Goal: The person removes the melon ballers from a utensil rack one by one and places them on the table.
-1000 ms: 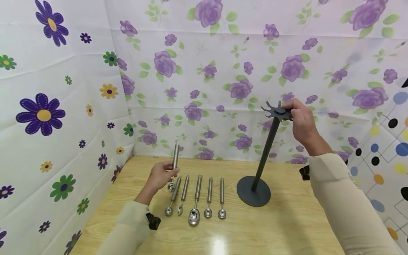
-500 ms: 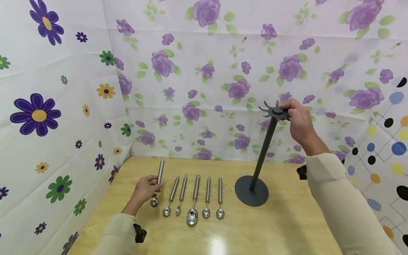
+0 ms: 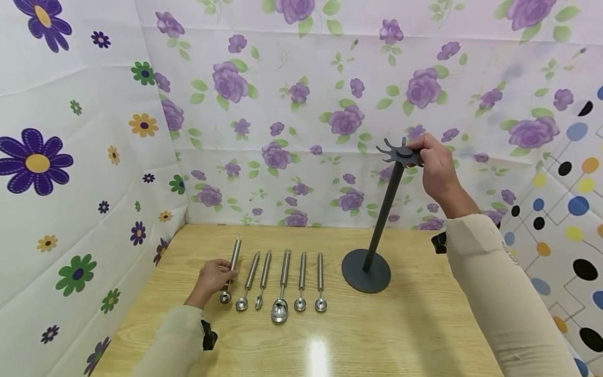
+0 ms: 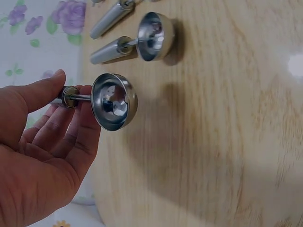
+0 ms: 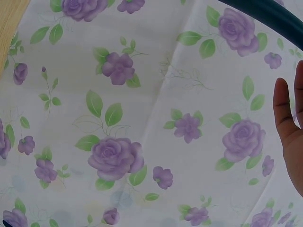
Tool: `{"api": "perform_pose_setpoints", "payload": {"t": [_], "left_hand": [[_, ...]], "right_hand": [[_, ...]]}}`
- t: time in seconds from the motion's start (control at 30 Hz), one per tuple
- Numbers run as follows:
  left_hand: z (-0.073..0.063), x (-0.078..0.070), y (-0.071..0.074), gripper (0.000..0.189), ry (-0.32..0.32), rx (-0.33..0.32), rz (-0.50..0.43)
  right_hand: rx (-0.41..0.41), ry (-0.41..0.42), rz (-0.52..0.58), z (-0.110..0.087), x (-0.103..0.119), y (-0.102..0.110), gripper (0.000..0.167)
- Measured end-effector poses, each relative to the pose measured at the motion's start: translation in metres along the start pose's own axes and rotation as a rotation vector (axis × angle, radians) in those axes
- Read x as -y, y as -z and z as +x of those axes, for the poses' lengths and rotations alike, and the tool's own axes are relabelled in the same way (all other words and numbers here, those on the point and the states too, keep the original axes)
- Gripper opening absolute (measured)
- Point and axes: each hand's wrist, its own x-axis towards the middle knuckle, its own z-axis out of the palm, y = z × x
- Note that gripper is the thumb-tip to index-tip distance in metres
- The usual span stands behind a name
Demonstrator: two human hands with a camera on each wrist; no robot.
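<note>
My left hand [image 3: 214, 276] holds the steel handle of a melon baller [image 3: 235, 254] between thumb and fingers, at the left end of a row of similar tools. Its round hollow bowl [image 4: 113, 101] faces the left wrist camera; whether it touches the table I cannot tell. My right hand [image 3: 438, 170] pinches one side of the hooked top of a dark utensil stand [image 3: 383, 214], whose round base [image 3: 366, 280] is on the table. Only part of that hand and the stand's dark pole [image 5: 270, 16] appear in the right wrist view.
Several steel scoops lie side by side, handles away from me, including a large oval-bowled scoop [image 3: 280, 309] and a small round one [image 3: 321, 303] nearest the stand. Flower-print cloth [image 3: 292, 188] walls the back of the wooden table [image 3: 264, 345]; patterned cloths stand at both sides.
My left hand has carried the melon baller left and down, from above the neighbouring scoop to beside it near the table. My right hand keeps its grip on the stand.
</note>
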Motion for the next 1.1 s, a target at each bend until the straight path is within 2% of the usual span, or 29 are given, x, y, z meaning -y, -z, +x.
{"api": "perform_pose_setpoints", "payload": {"t": [0.3, 0.57, 0.73, 0.97, 1.1], "left_hand": [[0.014, 0.005, -0.005, 0.027, 0.04, 0.013, 0.005], [0.021, 0.01, -0.009, 0.025, 0.074, 0.013, 0.004], [0.023, 0.014, -0.012, 0.025, 0.103, -0.003, 0.052], [0.021, 0.018, -0.013, 0.025, 0.09, -0.006, 0.101], [0.019, 0.018, -0.014, 0.025, 0.104, -0.024, 0.117]], "right_hand": [[-0.016, 0.035, 0.013, 0.0, 0.003, 0.002, 0.038], [-0.015, 0.038, 0.008, 0.001, 0.003, 0.002, 0.038], [-0.011, 0.016, 0.016, 0.0, 0.003, 0.002, 0.038], [-0.007, 0.008, 0.042, -0.001, 0.003, 0.0, 0.037], [-0.007, 0.015, 0.049, -0.001, 0.003, -0.001, 0.037]]}}
